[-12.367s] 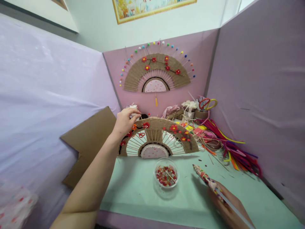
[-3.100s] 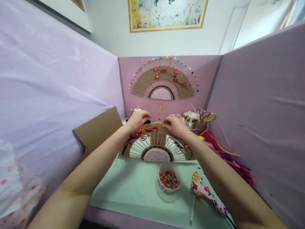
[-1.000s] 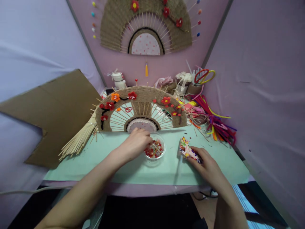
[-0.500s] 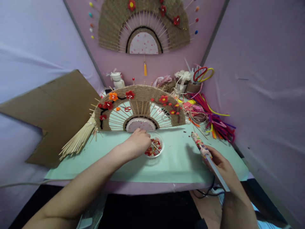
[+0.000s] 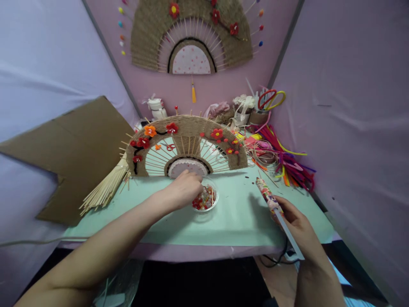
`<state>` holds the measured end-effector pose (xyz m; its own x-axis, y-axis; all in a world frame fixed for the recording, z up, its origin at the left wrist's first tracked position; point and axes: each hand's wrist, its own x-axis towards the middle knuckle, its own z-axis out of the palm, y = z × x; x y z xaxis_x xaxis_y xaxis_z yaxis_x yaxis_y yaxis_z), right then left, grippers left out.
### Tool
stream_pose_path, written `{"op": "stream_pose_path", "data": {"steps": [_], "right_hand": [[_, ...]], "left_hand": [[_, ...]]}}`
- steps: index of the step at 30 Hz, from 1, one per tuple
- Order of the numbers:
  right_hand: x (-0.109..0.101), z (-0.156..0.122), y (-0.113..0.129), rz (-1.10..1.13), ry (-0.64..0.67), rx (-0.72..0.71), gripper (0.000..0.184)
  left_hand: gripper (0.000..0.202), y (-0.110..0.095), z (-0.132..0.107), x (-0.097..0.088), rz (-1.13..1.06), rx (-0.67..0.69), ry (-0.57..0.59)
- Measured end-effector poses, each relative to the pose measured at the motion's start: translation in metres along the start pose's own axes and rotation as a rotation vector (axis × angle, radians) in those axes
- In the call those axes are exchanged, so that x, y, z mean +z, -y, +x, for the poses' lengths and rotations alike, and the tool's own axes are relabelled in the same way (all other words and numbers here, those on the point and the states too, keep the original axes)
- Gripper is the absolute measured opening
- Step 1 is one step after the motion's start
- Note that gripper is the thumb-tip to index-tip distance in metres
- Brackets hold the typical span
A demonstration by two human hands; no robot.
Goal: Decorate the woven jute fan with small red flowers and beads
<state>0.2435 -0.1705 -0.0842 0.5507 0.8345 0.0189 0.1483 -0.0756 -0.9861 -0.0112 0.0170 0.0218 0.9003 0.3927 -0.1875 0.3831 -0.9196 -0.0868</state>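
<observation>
My left hand [image 5: 184, 189] reaches over the left rim of a small clear tub of red and clear beads [image 5: 204, 200]. Its fingers are curled together and the tips are hidden, so anything pinched there cannot be seen. A thin stick lies among the beads. My right hand [image 5: 294, 217] grips a hot glue gun [image 5: 267, 194] with a flower-patterned body, and a long glue stick [image 5: 289, 234] sticks out of its back. Behind the tub stands a woven twine fan [image 5: 188, 125] on thin sticks, decorated with red and orange flowers and a pale half-round centre.
A bundle of thin sticks [image 5: 107, 187] and a folded cardboard sheet [image 5: 76, 157] are at the left. Coloured pipe cleaners [image 5: 292, 166] and string lie at the right, near scissors [image 5: 271, 100] in a holder. Another fan [image 5: 147, 38] hangs on the back wall.
My left hand has shifted slightly within the tub area, and the stick among the beads now stands more upright in view. My right hand with the glue gun has barely moved.
</observation>
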Motion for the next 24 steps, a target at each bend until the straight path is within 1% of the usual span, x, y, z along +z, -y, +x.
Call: {"op": "stream_pose_path", "data": {"steps": [3,6,13,17,21,24], "right_hand": [[0.000,0.000,0.001,0.007,0.000,0.008,0.058],[-0.001,-0.001,-0.001,0.024,-0.002,0.022,0.057],[-0.003,0.001,-0.006,0.039,0.007,0.012,0.055],[-0.002,0.001,-0.004,0.034,-0.003,0.020,0.057],[-0.002,0.001,-0.003,0.019,0.004,0.008,0.060],[-0.002,0.001,-0.005,0.035,0.011,0.014,0.059]], "left_hand": [[0.019,-0.004,0.003,0.003,0.011,0.020,-0.004],[0.021,-0.005,0.006,0.006,0.018,0.031,-0.043],[0.015,-0.006,0.010,0.014,0.041,0.054,-0.062],[0.015,-0.006,0.010,0.016,0.038,0.062,-0.064],[0.011,-0.005,0.010,0.013,0.012,0.066,-0.068],[0.010,0.001,0.006,0.004,-0.092,0.056,-0.089]]}}
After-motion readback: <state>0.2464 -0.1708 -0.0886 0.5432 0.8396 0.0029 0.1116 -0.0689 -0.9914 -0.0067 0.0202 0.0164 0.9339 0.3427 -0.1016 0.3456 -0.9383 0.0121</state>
